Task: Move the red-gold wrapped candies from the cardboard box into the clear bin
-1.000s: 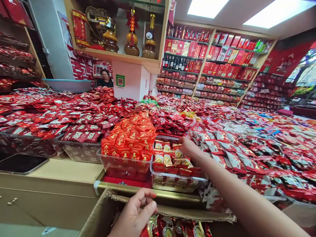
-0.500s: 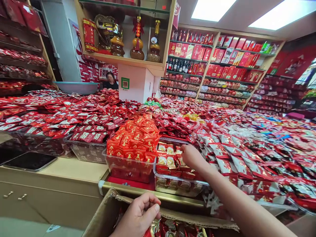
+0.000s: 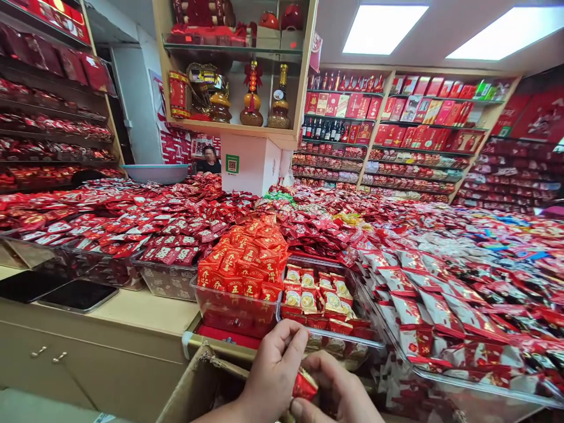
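Note:
Above the cardboard box (image 3: 187, 382), my left hand (image 3: 279, 364) is closed, thumb and fingers pressed together; whatever it pinches is hidden. Beside it on the right, my right hand (image 3: 337, 385) curls its fingers around a small red and gold packet (image 3: 305, 385), which lies between the two hands. Just beyond them stands a clear bin (image 3: 348, 341) with gold and red wrapped packets (image 3: 308, 301) set in rows. To its left, another clear bin (image 3: 233, 308) is heaped with orange-red packets (image 3: 251, 252).
White and red packets (image 3: 409, 270) are piled in a bin at the right. Dark flat devices (image 3: 81, 295) lie on the counter (image 3: 150, 308) at the left. A display cabinet (image 3: 304, 76) hangs above, and a person (image 3: 210, 161) is behind the counter.
My right hand has come back from the bin of gold packets to beside my left hand, with a red packet now between them. The view has shifted slightly.

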{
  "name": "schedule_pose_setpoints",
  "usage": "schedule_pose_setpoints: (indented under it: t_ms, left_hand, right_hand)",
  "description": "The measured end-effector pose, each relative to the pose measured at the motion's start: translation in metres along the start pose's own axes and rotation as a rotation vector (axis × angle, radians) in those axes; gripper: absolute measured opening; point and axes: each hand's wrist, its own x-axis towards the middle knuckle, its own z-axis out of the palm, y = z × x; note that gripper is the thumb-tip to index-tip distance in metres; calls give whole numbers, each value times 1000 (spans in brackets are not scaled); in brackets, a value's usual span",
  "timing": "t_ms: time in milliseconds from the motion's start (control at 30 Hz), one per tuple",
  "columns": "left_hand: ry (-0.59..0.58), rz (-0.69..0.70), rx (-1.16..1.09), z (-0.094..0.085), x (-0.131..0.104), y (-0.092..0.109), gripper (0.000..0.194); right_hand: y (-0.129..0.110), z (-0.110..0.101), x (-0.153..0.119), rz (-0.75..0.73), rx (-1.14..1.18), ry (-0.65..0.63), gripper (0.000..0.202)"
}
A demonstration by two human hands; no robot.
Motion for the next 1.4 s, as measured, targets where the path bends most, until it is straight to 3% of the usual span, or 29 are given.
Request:
schedule_pose_setpoints:
  t_ms: [167,300,467,667,867,1000,1100,1200,1333,1400]
  left_hand:
    - [-106,26,-70,2,-2,-15,33]
    - [-214,-22,-113,-4,-4,-25,29]
    - [-167,-126,-243,-9,2,-20,25]
    - [-168,-287,-383,-11,8,-26,30]
    - [-235,-110,-216,-10,4,-17,28]
    - [-280,-110,-223,-9,3,-16,25]
    - [-252,-109,-244,-9,3,-21,23]
    - [-177,-143,-261,-9,3,-26,27]
    - [-161,-198,-230,-10,2,-28,29]
    - [-187,-188,-187,-10,0,-29,28]
  right_hand:
    - [-1,-15,3,-17,150,171,30]
    - [-2,-18,4,-29,260,219,28]
    - [-1,-19,7,-26,319,196,39]
    - [-7,-25,9,48,265,198,29]
    - [-5,-23,6,34,297,168,29]
    - [3,-21,6,16,278,138,24]
    - [7,-21,4,-21,173,199,23]
    - [-4,-28,2,-115,-81,291,17]
    - [-48,-59,16,-228,-713,463,7]
    - [-71,-78,34,-125,-1045,498,6]
